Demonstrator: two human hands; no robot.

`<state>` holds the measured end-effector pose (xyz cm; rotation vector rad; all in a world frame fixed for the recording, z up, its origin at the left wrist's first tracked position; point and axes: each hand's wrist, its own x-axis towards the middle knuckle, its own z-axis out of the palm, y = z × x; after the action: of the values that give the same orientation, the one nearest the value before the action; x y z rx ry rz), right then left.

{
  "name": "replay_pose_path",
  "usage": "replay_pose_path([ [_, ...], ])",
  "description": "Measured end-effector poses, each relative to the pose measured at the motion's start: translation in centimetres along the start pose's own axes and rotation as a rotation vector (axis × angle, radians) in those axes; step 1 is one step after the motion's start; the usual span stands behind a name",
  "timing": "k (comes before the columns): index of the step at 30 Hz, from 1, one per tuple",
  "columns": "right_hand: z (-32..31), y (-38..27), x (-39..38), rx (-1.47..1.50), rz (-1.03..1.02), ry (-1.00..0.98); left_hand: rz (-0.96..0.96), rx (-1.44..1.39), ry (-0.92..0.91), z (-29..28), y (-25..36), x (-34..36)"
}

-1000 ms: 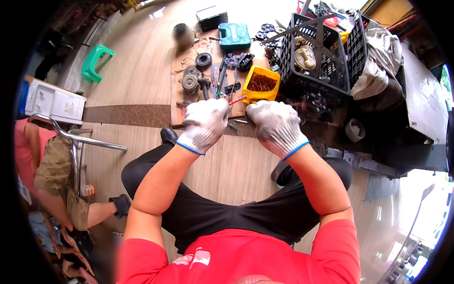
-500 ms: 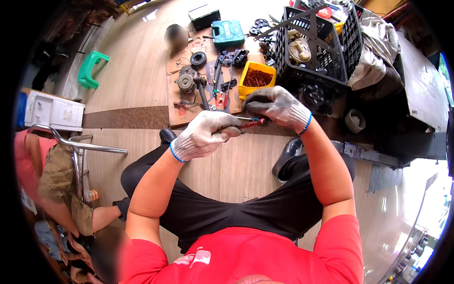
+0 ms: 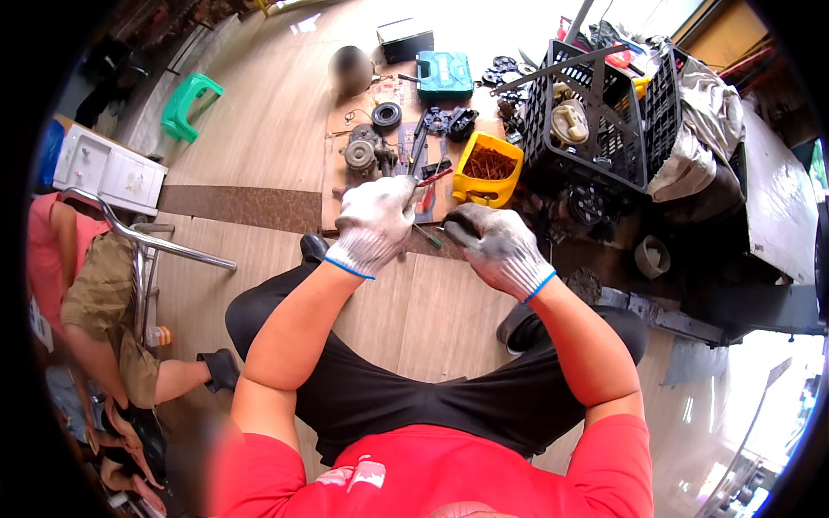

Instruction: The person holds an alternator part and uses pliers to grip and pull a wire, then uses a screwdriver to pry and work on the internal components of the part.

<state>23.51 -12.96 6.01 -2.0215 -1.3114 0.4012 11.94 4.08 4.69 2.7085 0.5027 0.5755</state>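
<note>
My left hand (image 3: 377, 216), in a white and grey knit glove with a blue cuff, is closed on a thin red piece (image 3: 434, 177). That piece points toward a yellow container (image 3: 469, 188) filled with thin rust-red pieces. On the near side of the container is my gloved right hand (image 3: 498, 242), its fingers curled together; whatever they may hold is hidden. A slim green-ended tool (image 3: 427, 236) shows between the hands, at the near edge of a cardboard sheet (image 3: 339, 186).
Round metal motor part (image 3: 359, 155), black ring (image 3: 386, 116) and teal tool case (image 3: 445, 76) stand on or by the cardboard. Black crates (image 3: 626, 177) fill the right side. A green stool (image 3: 192, 104) is far left, and a seated person (image 3: 104, 293) sits at left.
My hands have moved apart. The left has gone farther away with the red piece, while the right has drawn nearer to me. The whole view has shifted slightly.
</note>
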Motion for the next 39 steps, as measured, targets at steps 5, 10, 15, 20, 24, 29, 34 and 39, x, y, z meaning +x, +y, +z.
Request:
replay_pose_path([
  [5,-2.8,1.1,0.4,-0.363,-0.249,-0.067,0.155,0.243,-0.314,0.2,0.5,-0.5],
  [10,-4.4,4.0,1.7,-0.199,-0.182,-0.142,0.380,-0.131,-0.513,-0.3,0.6,-0.9],
  [15,-3.3,5.9,2.3,0.361,0.033,-0.249,0.007,-0.793,-0.619,-2.5,1.6,-0.8],
  [20,-0.6,4.6,1.0,0.478,0.045,-0.128,-0.310,-0.784,-0.406,-3.2,2.3,0.0],
  [24,1.2,1.5,0.3,0.705,0.368,-0.150,-0.162,-0.534,-0.079,-1.0,0.6,-0.2],
  [29,0.6,0.0,0.3,0.351,0.363,-0.213,-0.040,0.025,-0.046,0.9,-0.4,0.0],
  [34,-1.1,0.5,0.1,-0.333,-0.080,-0.100,0.128,0.290,-0.296,2.0,-0.3,-0.8],
  [39,-4.1,3.3,1.3,-0.378,-0.218,-0.162,0.357,0.145,-0.525,2.3,0.8,-2.1],
])
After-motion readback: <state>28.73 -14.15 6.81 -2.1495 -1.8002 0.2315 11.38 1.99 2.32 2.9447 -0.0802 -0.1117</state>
